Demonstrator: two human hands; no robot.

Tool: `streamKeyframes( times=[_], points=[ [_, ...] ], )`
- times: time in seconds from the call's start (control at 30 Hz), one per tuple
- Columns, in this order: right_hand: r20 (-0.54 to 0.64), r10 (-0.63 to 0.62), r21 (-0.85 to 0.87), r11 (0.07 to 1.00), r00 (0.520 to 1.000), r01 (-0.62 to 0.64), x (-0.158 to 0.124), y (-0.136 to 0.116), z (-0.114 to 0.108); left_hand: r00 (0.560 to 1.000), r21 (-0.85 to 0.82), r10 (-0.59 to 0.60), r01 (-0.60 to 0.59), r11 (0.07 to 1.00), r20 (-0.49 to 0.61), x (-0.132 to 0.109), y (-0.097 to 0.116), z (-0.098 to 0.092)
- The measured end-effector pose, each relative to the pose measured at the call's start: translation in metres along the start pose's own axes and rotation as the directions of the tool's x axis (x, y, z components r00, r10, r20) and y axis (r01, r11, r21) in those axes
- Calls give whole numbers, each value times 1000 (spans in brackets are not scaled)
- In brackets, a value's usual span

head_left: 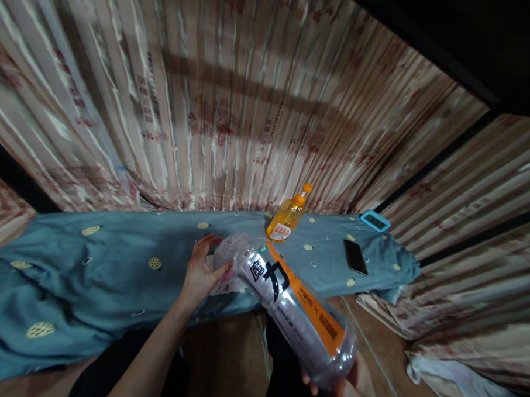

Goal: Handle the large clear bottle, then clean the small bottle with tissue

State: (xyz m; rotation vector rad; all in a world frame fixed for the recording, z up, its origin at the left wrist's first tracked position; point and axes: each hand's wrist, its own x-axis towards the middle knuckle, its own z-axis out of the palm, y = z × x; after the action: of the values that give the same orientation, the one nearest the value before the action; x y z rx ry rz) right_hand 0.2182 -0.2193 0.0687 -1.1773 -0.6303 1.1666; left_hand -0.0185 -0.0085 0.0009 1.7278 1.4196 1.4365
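Note:
A large clear plastic bottle (295,311) with a silver and orange label slants across the front, its top end up and to the left. Around its lower end, my right hand (351,392) is closed, partly cut off by the frame's edge. My left hand (202,272) grips a clear rounded plastic piece (231,249) at the bottle's top end. Whether this piece belongs to the bottle or is separate, I cannot tell. Something pink and white, partly hidden, shows below my left thumb. Just behind stands a pump bottle (285,218) of orange-yellow liquid, with an orange pump top.
A long surface covered in blue-green patterned cloth (126,257) runs across the view. A dark phone (355,257) and a blue-framed device (375,221) lie on its right part. Pleated patterned curtains (233,115) hang behind and at the right. Brown floor (373,343) shows below.

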Motion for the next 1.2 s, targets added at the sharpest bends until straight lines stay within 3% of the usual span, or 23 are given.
streamKeyframes(
  times=[0.37, 1.2],
  points=[
    [39, -9, -44, 999, 999, 11, -1, -9, 10, 998, -77, -56, 57, 995, 16, 1, 6, 3],
    [75, -12, -48, 999, 997, 16, 2, -6, 3, 998, -99, -66, 68, 993, 26, 1, 7, 2]
  ],
)
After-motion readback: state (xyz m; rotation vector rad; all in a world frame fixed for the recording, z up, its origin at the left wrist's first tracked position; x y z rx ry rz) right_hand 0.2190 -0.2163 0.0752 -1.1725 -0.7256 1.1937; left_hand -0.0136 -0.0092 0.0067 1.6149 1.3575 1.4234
